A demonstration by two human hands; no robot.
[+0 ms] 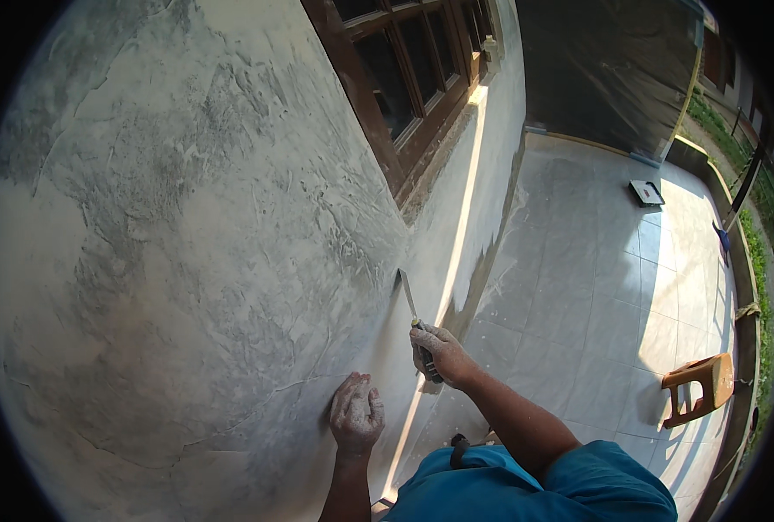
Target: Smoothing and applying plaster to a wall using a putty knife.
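My right hand (439, 355), dusted with white, is closed around the dark handle of a putty knife (408, 296). The knife's thin metal blade points up along the wall (230, 244), close to its surface below the window corner; whether the edge touches cannot be told. Lower and to the left, my left hand (357, 416) is also coated in white and rests by the wall, fingers together and lightly bent, with no object visible in it. White and grey trowelled patches, ridges and cracks cover the wall.
A brown-framed window (404, 78) is set in the wall above. Pale floor tiles (569, 296) stretch to the right, with an orange-brown stool (702, 388) and a black-and-white tray (646, 194) on them. Dark sheeting (609, 70) hangs at the far end; a low kerb (722, 187) borders grass.
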